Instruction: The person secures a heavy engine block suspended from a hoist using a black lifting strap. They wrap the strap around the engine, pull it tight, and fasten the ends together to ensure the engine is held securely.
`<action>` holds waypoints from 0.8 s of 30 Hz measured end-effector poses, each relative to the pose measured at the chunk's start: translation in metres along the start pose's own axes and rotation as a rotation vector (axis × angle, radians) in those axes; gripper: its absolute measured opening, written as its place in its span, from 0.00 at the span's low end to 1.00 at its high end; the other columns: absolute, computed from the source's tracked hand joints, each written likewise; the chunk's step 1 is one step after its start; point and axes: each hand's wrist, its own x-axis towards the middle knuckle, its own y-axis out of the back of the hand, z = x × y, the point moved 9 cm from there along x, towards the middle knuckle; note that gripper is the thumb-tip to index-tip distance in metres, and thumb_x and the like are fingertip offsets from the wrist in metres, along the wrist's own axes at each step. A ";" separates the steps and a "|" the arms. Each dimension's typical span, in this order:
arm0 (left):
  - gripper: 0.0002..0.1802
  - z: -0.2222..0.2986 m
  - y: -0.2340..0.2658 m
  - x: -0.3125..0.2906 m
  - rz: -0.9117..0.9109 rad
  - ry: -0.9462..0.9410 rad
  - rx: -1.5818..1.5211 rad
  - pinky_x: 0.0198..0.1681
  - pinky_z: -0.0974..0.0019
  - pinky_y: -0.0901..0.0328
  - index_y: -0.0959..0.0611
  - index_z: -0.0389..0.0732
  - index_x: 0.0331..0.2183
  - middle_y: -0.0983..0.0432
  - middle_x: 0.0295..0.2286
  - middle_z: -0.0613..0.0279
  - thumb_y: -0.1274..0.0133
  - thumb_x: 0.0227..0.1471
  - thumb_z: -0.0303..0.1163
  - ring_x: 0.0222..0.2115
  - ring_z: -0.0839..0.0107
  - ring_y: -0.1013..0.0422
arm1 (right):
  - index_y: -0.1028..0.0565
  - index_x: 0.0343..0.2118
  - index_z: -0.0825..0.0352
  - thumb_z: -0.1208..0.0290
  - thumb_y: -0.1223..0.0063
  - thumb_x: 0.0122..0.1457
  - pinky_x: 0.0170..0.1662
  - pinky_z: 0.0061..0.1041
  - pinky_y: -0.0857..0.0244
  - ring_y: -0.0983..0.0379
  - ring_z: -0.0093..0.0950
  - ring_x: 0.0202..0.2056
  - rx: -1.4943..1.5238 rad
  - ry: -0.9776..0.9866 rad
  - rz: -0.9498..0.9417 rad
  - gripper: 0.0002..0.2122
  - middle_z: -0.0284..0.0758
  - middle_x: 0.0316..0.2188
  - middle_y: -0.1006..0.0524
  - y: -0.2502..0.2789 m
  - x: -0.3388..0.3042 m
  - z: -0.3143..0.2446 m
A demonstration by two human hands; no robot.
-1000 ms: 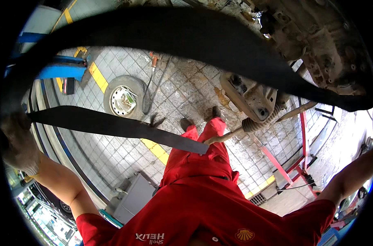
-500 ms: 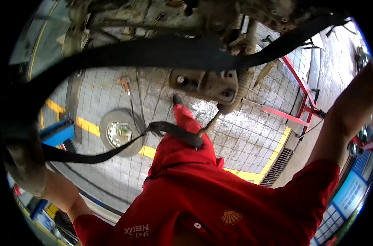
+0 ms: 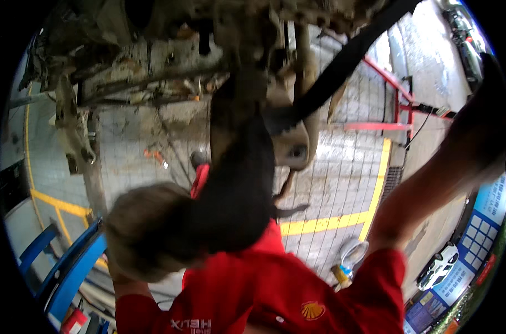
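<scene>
From my remote seat I take the brown metal casing [image 3: 286,146] as my landmark. The black strap [image 3: 233,200] crosses in front of it, from beyond its upper right down to the gloved left hand [image 3: 147,231] at its lower left. Blur and strap hide the fingers, so I cannot tell whether they are clamped on it. The right forearm [image 3: 423,195] reaches up, right of the casing; its hand is out of my sight.

I judge snagging the main risk: slack strap could catch on the casing's edge or the rough underbody [image 3: 247,39] above it. A loose hold could let the strap slip, and its bulk could mask a knuckle knock.
</scene>
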 end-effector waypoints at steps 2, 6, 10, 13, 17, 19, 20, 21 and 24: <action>0.25 0.009 -0.033 0.029 -0.240 -0.048 -0.203 0.43 0.60 0.25 0.18 0.37 0.49 0.18 0.38 0.53 0.32 0.50 0.34 0.40 0.63 0.20 | 0.32 0.59 0.69 0.55 0.22 0.39 0.62 0.53 0.40 0.38 0.54 0.62 0.126 -0.228 -0.067 0.44 0.52 0.59 0.31 0.001 -0.092 -0.050; 0.19 -0.004 -0.079 0.010 -0.439 0.008 -0.642 0.38 0.61 0.26 0.16 0.35 0.47 0.17 0.35 0.54 0.33 0.53 0.27 0.33 0.62 0.18 | 0.32 0.60 0.71 0.54 0.18 0.34 0.65 0.52 0.43 0.40 0.57 0.64 0.588 -0.479 -0.697 0.49 0.54 0.60 0.32 -0.084 -0.169 -0.144; 0.17 -0.005 -0.077 0.000 -0.621 0.014 -0.562 0.33 0.64 0.27 0.15 0.37 0.44 0.17 0.32 0.55 0.31 0.53 0.34 0.31 0.68 0.19 | 0.33 0.62 0.72 0.64 0.26 0.48 0.65 0.50 0.41 0.38 0.55 0.64 0.386 -0.587 -0.740 0.39 0.51 0.60 0.30 -0.099 -0.186 -0.158; 0.21 -0.023 -0.064 -0.029 -0.858 0.110 -0.518 0.43 0.62 0.25 0.17 0.42 0.51 0.15 0.38 0.56 0.35 0.57 0.35 0.37 0.62 0.18 | 0.27 0.56 0.66 0.65 0.21 0.44 0.64 0.52 0.40 0.37 0.56 0.64 0.318 -0.528 -0.608 0.35 0.48 0.59 0.29 -0.109 -0.172 -0.169; 0.20 -0.045 -0.053 -0.078 -1.019 0.263 -0.676 0.53 0.65 0.27 0.18 0.43 0.54 0.16 0.45 0.60 0.40 0.61 0.30 0.46 0.68 0.20 | 0.22 0.43 0.59 0.67 0.25 0.46 0.62 0.51 0.38 0.33 0.52 0.61 0.143 -0.323 -0.626 0.20 0.43 0.54 0.25 -0.129 -0.152 -0.184; 0.34 -0.048 -0.048 -0.092 -1.027 0.183 -0.680 0.44 0.65 0.26 0.23 0.36 0.58 0.16 0.40 0.55 0.31 0.52 0.32 0.38 0.71 0.19 | 0.21 0.40 0.59 0.70 0.27 0.46 0.61 0.51 0.37 0.32 0.51 0.60 0.035 -0.262 -0.677 0.17 0.41 0.52 0.24 -0.139 -0.146 -0.188; 0.35 -0.041 -0.038 -0.093 -1.006 0.187 -0.600 0.42 0.64 0.25 0.24 0.37 0.59 0.16 0.40 0.55 0.31 0.52 0.33 0.36 0.71 0.19 | 0.21 0.36 0.60 0.72 0.30 0.47 0.60 0.50 0.36 0.30 0.50 0.58 0.006 -0.234 -0.640 0.13 0.40 0.49 0.22 -0.140 -0.143 -0.179; 0.36 -0.039 -0.032 -0.095 -0.981 0.192 -0.520 0.40 0.64 0.25 0.25 0.37 0.60 0.16 0.39 0.55 0.31 0.52 0.34 0.34 0.71 0.19 | 0.21 0.34 0.61 0.74 0.32 0.47 0.57 0.44 0.33 0.27 0.47 0.52 -0.055 -0.228 -0.507 0.11 0.41 0.47 0.22 -0.130 -0.150 -0.162; 0.39 -0.051 0.005 -0.098 -0.927 0.099 -0.299 0.35 0.62 0.27 0.25 0.44 0.61 0.16 0.35 0.58 0.29 0.50 0.41 0.30 0.67 0.20 | 0.25 0.50 0.69 0.81 0.51 0.62 0.50 0.26 0.28 0.26 0.31 0.50 0.266 -0.817 0.135 0.14 0.38 0.47 0.22 -0.053 -0.183 -0.076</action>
